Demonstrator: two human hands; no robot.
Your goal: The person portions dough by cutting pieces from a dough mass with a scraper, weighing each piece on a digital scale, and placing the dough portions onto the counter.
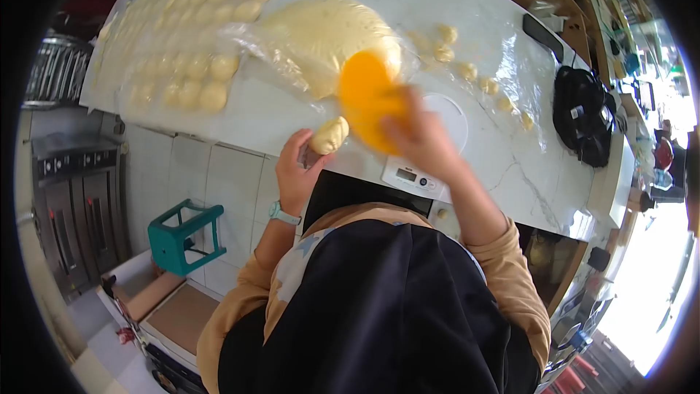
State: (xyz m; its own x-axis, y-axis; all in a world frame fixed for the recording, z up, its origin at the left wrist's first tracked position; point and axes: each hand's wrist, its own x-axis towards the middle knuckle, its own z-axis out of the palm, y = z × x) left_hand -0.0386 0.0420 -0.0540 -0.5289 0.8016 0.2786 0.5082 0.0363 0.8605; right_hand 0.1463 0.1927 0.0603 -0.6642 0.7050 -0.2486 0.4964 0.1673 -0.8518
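Note:
My left hand [295, 171] grips a small pale-yellow piece of dough [330, 136] at the near edge of the marble-patterned table. An orange dough scraper [367, 98], smeared by motion, is in my right hand [424, 138]. The scraper passes in front of a large mound of dough [321, 25], which lies under clear plastic. Just below my right hand stands a white kitchen scale [414, 175]; the hand hides part of its round plate, and its display cannot be read.
Rows of dough balls [193, 76] lie under plastic on the left. Several smaller dough pieces [468, 71] trail along the right. A black bag [582, 115] and a dark phone-like object [542, 36] sit at the right edge. A green stool [186, 237] stands on the floor.

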